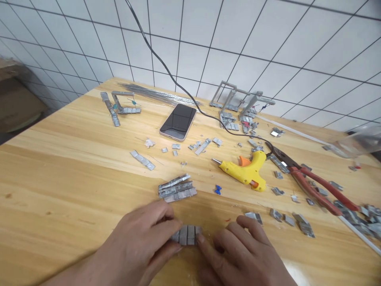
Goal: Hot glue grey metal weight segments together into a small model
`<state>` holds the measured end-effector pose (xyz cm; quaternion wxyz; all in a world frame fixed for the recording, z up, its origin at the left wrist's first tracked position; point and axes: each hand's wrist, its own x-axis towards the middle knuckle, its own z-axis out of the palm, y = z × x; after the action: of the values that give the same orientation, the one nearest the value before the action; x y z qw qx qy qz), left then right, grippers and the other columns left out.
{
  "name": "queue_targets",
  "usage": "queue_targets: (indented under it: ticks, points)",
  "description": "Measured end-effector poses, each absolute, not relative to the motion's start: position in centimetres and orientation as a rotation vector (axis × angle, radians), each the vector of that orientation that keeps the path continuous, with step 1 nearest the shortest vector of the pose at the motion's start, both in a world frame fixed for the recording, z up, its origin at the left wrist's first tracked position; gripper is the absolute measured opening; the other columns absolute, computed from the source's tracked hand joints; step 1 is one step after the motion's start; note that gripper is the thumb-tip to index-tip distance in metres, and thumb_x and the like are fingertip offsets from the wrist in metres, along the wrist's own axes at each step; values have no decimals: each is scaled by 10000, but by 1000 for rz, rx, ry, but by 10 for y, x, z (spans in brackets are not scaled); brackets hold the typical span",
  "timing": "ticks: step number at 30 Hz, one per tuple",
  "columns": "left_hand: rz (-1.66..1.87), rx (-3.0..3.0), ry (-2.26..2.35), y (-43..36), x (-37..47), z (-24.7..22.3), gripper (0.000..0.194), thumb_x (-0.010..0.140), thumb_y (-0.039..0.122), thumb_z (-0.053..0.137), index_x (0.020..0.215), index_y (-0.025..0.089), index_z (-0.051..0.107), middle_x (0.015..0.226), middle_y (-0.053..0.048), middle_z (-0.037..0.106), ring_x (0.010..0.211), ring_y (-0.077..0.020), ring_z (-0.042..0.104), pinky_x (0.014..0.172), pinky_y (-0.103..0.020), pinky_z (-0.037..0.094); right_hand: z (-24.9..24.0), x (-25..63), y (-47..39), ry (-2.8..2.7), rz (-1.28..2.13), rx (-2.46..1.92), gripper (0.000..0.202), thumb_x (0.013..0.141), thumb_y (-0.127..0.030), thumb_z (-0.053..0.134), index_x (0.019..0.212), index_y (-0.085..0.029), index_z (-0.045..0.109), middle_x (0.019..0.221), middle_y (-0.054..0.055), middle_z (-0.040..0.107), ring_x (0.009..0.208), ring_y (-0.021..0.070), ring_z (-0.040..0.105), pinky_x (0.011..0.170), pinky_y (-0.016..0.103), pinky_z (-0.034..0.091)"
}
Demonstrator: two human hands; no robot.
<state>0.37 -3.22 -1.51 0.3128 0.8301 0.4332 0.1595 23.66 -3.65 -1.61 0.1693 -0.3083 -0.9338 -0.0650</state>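
A short grey segmented metal strip (pixel 188 234) lies on the table between my hands. My left hand (pixel 139 234) pinches its left end between thumb and fingers, which partly cover that end. From the other side my right hand (pixel 241 254) is closed, its other fingers curled, with the index fingertip against the strip's right end. Its thumb is mostly hidden. Just beyond my left hand rests a small pile of similar strips (pixel 177 188). A tiny blue bow-shaped piece (pixel 218 190) lies past my right hand.
A yellow glue gun (pixel 245 170) with a black cord (pixel 166 69) lies right of centre, beside red-handled pliers (pixel 318 178). A phone (pixel 178 122) lies farther back. Small metal frames (pixel 232 101) stand near the tiled wall, by thin wires (pixel 157 94). Metal scraps (pixel 303 224) are scattered right.
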Motion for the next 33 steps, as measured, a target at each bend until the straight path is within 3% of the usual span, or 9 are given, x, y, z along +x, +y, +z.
queue_targets:
  ticks: [11, 16, 22, 33]
  points:
    - [420, 2206, 1159, -32, 5, -13, 108, 894, 164, 517, 873, 224, 604, 889, -13, 588, 788, -169, 561, 650, -248, 474, -17, 236, -32, -2497, -14, -922, 79, 843, -232, 583, 847, -209, 658, 587, -25, 585, 530, 141, 476, 617, 329, 351]
    - [448, 2216, 1171, -33, 5, -14, 87, 873, 170, 548, 910, 229, 601, 905, -9, 606, 801, -174, 575, 681, -263, 477, -13, 242, -25, -2445, 194, -962, 144, 820, -151, 639, 956, -198, 650, 681, -22, 621, 586, 124, 524, 623, 299, 356]
    - [475, 2259, 1150, -31, 5, -18, 84, 895, 203, 539, 946, 242, 593, 875, -2, 596, 758, -169, 569, 626, -256, 462, -17, 232, -26, -2312, 282, -1034, 136, 909, -228, 556, 916, -181, 683, 651, -1, 626, 571, 140, 503, 605, 316, 323]
    - [503, 2239, 1144, -34, 5, -17, 133, 913, 193, 495, 911, 245, 617, 833, -6, 577, 730, -166, 543, 584, -247, 443, -13, 232, -24, -2370, 359, -975, 100, 881, -180, 600, 908, -173, 697, 632, -2, 633, 559, 138, 522, 594, 312, 329]
